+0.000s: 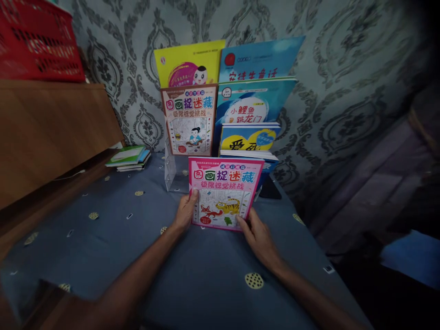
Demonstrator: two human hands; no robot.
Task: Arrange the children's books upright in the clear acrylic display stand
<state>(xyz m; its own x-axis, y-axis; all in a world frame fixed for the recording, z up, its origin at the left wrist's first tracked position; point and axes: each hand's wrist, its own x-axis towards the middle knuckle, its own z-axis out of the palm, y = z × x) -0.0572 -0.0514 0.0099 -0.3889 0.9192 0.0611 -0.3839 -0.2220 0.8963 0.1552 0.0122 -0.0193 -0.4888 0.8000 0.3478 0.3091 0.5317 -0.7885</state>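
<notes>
A pink picture book [225,192] with a cat and a fox on its cover is held upright, facing me. My left hand [185,211] grips its lower left edge, thumb on the cover. At the lower right edge, my right hand [256,231] pinches the same book. Just behind stands a clear display rack [173,170] carrying books in tiers. On its left are a brown-bordered picture book [190,120] and a yellow book [189,57] behind it. Its right side holds a light-blue book [261,57], a teal book [256,101] and a blue-and-yellow book [249,137].
A small stack of books [129,156] lies at the left by the wall. Beyond it are a wooden cabinet [55,133] and a red basket [37,43] on top. A dark flat object [270,190] rests right of the rack on the patterned cloth [113,247]. Curtain-like fabric [357,192] hangs at right.
</notes>
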